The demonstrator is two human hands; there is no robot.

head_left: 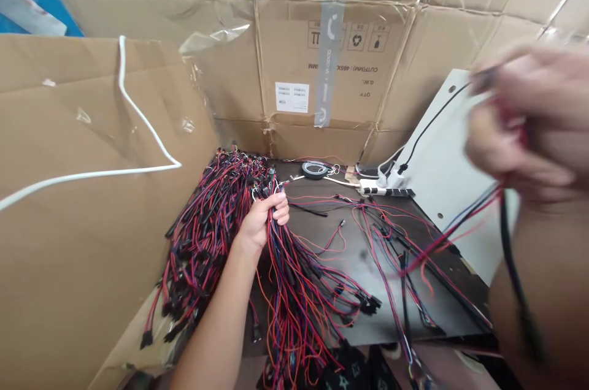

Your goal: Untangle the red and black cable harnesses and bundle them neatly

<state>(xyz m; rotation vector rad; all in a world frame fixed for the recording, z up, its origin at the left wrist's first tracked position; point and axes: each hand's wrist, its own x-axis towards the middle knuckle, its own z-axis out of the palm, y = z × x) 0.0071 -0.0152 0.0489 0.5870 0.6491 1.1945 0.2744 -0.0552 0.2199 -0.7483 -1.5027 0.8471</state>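
Left hand (pixel 264 221) is down over the table, fingers wrapped tight around a thick bunch of wires (pixel 294 273), mostly red, black and blue, with small black connectors on the ends. The bunch hangs from the fist and fans out over the table edge. Right of the frame, right hand (pixel 524 120) is up close to the camera and heavily motion-blurred. Its fingers (pixel 515 172) look curled closed on a few wires (pixel 455 230), red and dark, that run down from it toward the table; exact grip is too blurred to tell. A black cord (pixel 513 255) also hangs down below that hand.

A second big pile of the same wires (pixel 202 237) lies left of the left hand, partly on a cardboard sheet (pixel 92 151). More loose wires (pixel 391 255) are spread on the dark table (pixel 354 261). At the back of the table are a roll of tape (pixel 315 169) and a white power strip (pixel 384 187) with plugs in it. A white cable (pixel 138 114) lies on the cardboard sheet. A white panel (pixel 442 145) leans at the right, and a cardboard wall (pixel 322 59) stands behind.
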